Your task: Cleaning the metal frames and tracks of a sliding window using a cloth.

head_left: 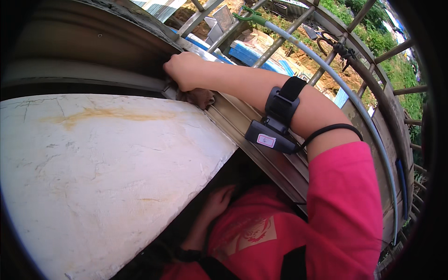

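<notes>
My right hand (185, 71) reaches across to the far corner of a metal window frame (261, 135). Its fingers are curled closed, and a brown crumpled cloth (199, 98) shows under the palm, pressed at the frame's corner. A black strap with a small dark device (270, 135) is fastened on my right forearm. In the shade by my pink shirt, my left hand (218, 200) hangs low, its fingers looking stretched out with nothing visible in them. The fingertips are dim.
A white, cracked, stained slab (102, 177) fills the left side. Beyond the frame, metal bars (289, 32) form a cage, with a pale blue pole (326, 70) with a green end leaning along it. A dark brown panel (98, 46) stands at the upper left. Rubble and plants lie outside.
</notes>
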Demonstrator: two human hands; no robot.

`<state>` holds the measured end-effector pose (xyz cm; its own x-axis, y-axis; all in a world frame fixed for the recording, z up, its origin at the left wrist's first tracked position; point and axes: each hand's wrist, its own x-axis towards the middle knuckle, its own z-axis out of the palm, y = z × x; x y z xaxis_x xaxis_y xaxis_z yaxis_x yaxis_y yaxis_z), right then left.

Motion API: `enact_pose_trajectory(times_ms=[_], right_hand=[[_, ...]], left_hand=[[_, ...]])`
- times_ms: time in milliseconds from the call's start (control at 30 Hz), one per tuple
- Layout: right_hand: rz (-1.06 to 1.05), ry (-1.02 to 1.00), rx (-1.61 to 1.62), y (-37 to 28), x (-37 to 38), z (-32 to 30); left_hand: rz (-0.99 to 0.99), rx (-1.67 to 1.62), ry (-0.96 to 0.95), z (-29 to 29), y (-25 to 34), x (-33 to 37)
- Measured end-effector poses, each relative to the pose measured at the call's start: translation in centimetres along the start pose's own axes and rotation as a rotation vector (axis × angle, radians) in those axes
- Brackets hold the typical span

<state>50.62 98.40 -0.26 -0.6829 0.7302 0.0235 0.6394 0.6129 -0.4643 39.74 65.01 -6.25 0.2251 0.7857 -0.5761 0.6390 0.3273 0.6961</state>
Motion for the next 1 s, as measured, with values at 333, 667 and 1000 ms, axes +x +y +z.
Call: enact_pose_trajectory(times_ms=[333, 667, 1000], right_hand=[[-0.333, 0.511, -0.238, 1.2, -0.3, 4.6], [-0.368, 0.745, 0.429, 1.6, -6.3, -16.0], [-0.051, 0.443, 0.469, 4.2, -14.6, -18.9]], left_hand=[[0.112, 0.130, 0.034, 0.3, 0.0, 0.1], [0.127, 0.070, 0.120, 0.9, -0.2, -0.8], [0.158, 0.118, 0.070, 1.0, 0.2, -0.1]])
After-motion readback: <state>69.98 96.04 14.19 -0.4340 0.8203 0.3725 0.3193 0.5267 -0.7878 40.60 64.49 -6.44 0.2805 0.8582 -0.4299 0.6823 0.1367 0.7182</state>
